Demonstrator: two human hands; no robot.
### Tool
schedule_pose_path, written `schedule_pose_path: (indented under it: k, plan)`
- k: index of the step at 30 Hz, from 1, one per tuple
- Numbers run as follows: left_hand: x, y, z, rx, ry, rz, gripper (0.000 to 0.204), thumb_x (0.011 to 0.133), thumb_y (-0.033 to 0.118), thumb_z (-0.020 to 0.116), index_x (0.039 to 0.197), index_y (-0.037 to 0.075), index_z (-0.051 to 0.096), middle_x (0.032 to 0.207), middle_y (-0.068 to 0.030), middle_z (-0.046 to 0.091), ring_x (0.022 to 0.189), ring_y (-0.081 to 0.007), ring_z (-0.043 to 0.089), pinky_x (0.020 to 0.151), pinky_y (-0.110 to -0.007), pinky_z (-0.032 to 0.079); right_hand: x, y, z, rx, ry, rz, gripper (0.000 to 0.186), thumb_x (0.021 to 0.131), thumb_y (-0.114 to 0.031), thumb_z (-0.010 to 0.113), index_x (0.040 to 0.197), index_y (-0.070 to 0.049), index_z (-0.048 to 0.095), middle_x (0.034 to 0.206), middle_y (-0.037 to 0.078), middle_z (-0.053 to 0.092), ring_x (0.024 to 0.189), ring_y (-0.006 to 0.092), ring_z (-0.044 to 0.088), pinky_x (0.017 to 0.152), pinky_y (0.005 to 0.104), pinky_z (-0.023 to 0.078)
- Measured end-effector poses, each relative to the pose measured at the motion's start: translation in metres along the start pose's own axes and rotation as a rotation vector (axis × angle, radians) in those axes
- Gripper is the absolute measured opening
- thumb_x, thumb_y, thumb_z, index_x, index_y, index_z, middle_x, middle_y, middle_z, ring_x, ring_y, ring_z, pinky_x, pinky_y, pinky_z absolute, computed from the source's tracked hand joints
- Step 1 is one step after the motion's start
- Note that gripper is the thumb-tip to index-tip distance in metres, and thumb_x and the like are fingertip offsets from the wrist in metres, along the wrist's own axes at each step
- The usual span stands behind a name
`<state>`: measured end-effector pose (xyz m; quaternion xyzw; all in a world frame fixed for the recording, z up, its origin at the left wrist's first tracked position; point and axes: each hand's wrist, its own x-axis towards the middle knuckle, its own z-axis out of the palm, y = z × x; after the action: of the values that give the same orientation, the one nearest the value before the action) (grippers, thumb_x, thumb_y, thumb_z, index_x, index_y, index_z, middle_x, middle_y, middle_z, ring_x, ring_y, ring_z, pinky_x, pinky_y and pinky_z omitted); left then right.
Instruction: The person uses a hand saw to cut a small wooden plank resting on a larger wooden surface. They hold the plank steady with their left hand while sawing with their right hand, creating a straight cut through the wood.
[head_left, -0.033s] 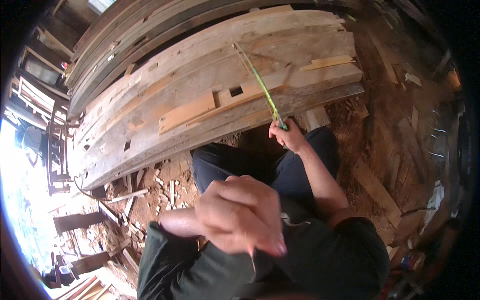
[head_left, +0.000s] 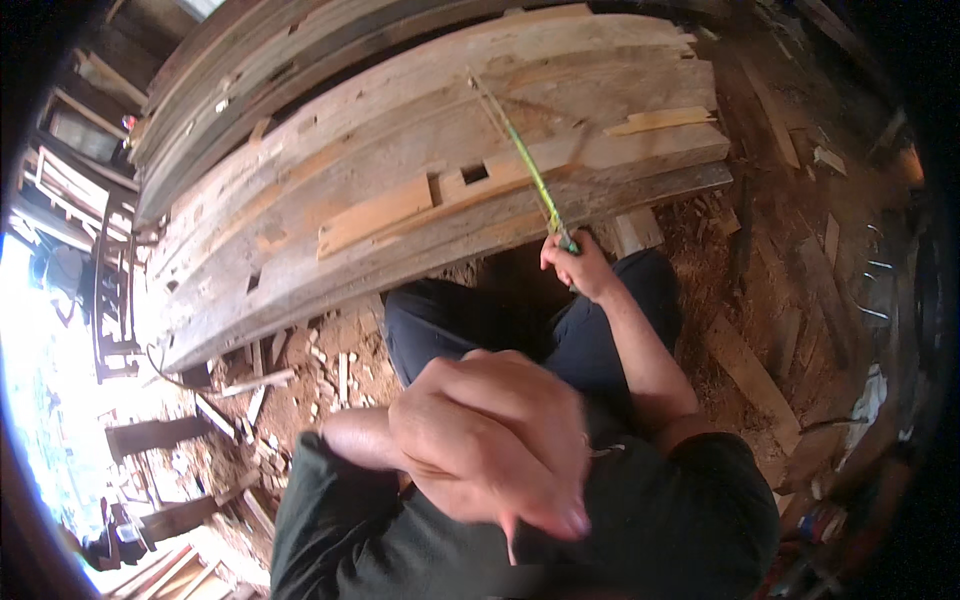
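- Two bare hands were in view: right hand out ahead, left hand raised in front of the chest, close to the camera.
- Right grip: fingers wrapped closed round the handle of a slender green tool, likely a saw.
- Left grip: fingers bent, inner side hidden; no telling how far apart they were or whether they had hold of anything.
- Tool location: handle at the near edge of the wide planks, length reaching far and slightly left across them. Contact along its length was unclear.
- Right of the square hole, the tool ran past; loose pale board lay left of that hole, thin strip well to the right.
- Offcuts littered the floor on the near left.
- Judged handling: a firm but relaxed right grip, wrist in line with the tool, seemed best; twisting risked bending something so slender.
- Also judged: the right knee sat near the handle, so elbow room mattered; left fingers were safest off the tool's line.
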<state>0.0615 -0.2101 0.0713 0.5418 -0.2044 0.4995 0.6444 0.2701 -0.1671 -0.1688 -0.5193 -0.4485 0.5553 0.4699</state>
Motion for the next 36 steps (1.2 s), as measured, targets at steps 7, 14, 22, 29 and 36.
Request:
schedule_pose_path:
  k: [7,14,22,29,36]
  plan:
    - [-0.001,-0.065,0.045,-0.641,0.021,0.129,0.031,0.086,0.025,0.084,0.09,-0.002,0.07,0.08,-0.01,0.071,0.065,-0.0165,0.067,0.056,-0.028,0.051,0.009,0.004,-0.002,0.092,-0.029,0.001,0.019,0.095,-0.02,0.063,0.079,-0.009,0.065,0.06,-0.006,0.052,0.048,0.0022,0.043,0.043,0.0216,0.031]
    - [0.001,-0.056,0.078,-0.99,0.426,0.086,0.038,0.081,0.027,0.089,0.082,-0.001,0.064,0.074,-0.0045,0.064,0.059,-0.0121,0.058,0.052,-0.025,0.047,0.013,0.01,0.0,-0.005,0.007,-0.001,0.023,0.094,-0.024,0.065,0.076,-0.009,0.066,0.06,-0.006,0.053,0.051,0.0044,0.046,0.047,0.0244,0.034]
    - [-0.02,-0.075,0.082,-1.031,0.143,-0.06,0.038,0.081,0.027,0.088,0.085,0.0,0.062,0.074,-0.0028,0.063,0.063,-0.0108,0.058,0.055,-0.023,0.047,0.007,-0.008,0.008,0.017,0.026,0.113,0.02,0.096,-0.017,0.061,0.078,-0.009,0.065,0.061,-0.004,0.052,0.047,0.0019,0.043,0.043,0.0218,0.032]
    - [-0.014,-0.074,0.051,-1.071,-0.075,0.039,0.035,0.098,0.032,0.07,0.091,-0.002,0.066,0.079,-0.0093,0.066,0.068,-0.0193,0.063,0.061,-0.029,0.05,0.005,0.002,-0.002,-0.061,-0.025,-0.02,0.024,0.092,-0.027,0.067,0.077,-0.008,0.067,0.067,-0.001,0.061,0.064,0.0099,0.056,0.062,0.0309,0.043]
    - [-0.016,-0.047,-0.079,0.878,-0.058,-0.058,0.038,0.083,0.034,0.083,0.096,0.003,0.066,0.082,-0.0078,0.068,0.074,-0.0231,0.064,0.065,-0.036,0.052,0.001,0.002,-0.007,0.049,-0.066,-0.06,0.021,0.097,-0.018,0.064,0.08,-0.007,0.062,0.074,0.002,0.064,0.051,0.004,0.048,0.045,0.0217,0.037]
